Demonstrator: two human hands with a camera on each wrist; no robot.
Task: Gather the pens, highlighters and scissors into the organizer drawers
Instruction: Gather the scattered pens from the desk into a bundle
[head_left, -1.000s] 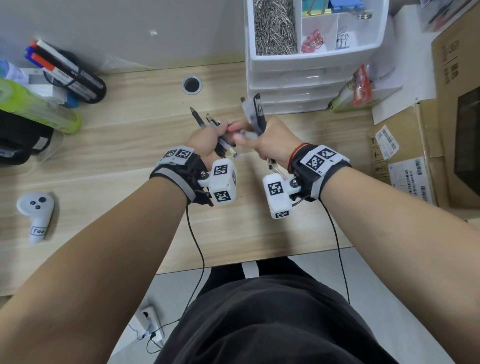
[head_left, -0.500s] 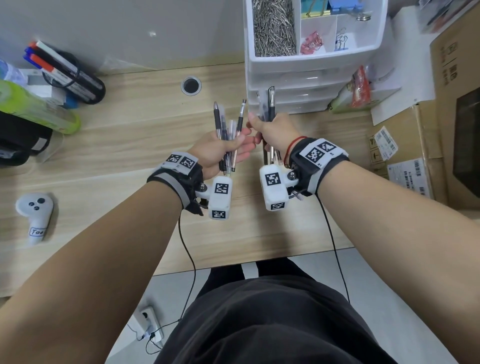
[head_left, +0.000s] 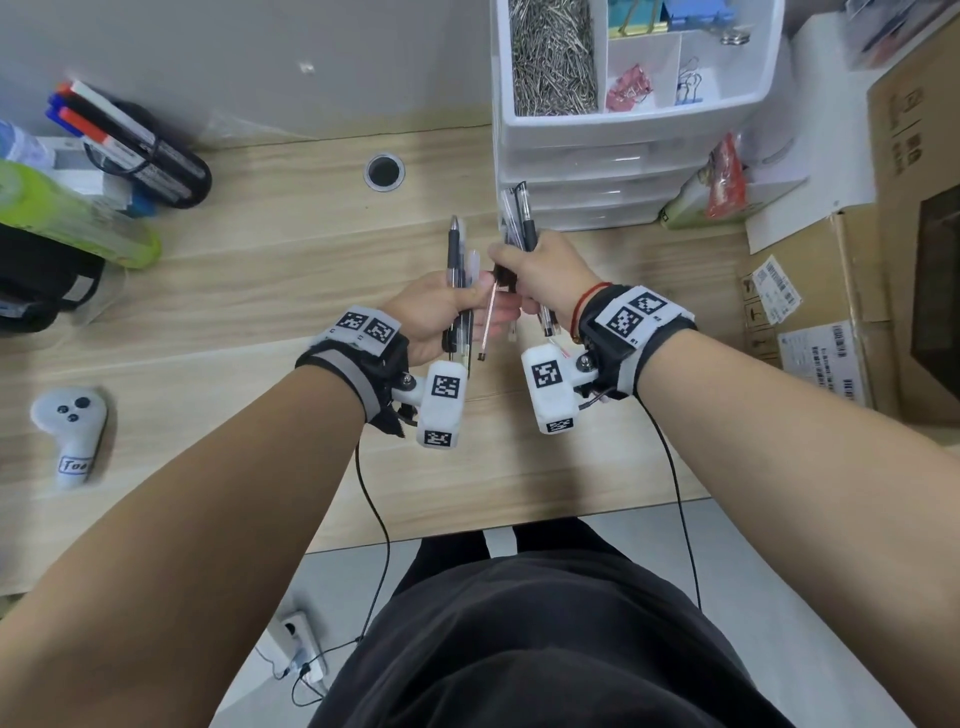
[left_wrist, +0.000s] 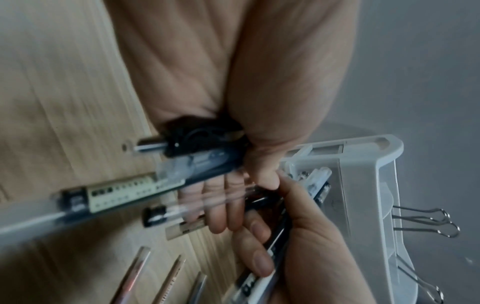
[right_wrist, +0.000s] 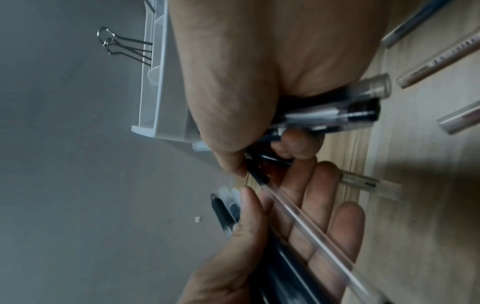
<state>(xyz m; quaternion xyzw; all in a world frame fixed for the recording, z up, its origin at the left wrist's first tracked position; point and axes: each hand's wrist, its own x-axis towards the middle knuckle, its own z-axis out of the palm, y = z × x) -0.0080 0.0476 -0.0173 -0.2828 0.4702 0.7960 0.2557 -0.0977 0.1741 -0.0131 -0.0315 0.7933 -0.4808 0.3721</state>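
My left hand (head_left: 467, 306) hovers over the wooden desk (head_left: 260, 291) with its thumb pinning a bunch of black and clear pens (head_left: 456, 260) upright against the palm. Just to its right, my right hand (head_left: 514, 270) grips a second bunch of pens (head_left: 523, 213). Its fingertips also pinch a thin clear pen (head_left: 488, 322) that slants across my left fingers (right_wrist: 311, 195). The white organizer (head_left: 623, 130) stands directly behind, its lower drawers closed. Loose pens (left_wrist: 135, 275) lie on the desk below my hands.
The organizer's top tray holds paper clips (head_left: 550, 57) and binder clips. Markers in a black holder (head_left: 135, 145), a green bottle (head_left: 72, 223) and a white controller (head_left: 70, 431) are on the left. Cardboard boxes (head_left: 857, 270) stand on the right, and a cable hole (head_left: 384, 171) is at the back.
Both bunches have swung from tilted to upright. My right fingertips have taken hold of one thin pen from the left bunch, and it now slants between the hands.
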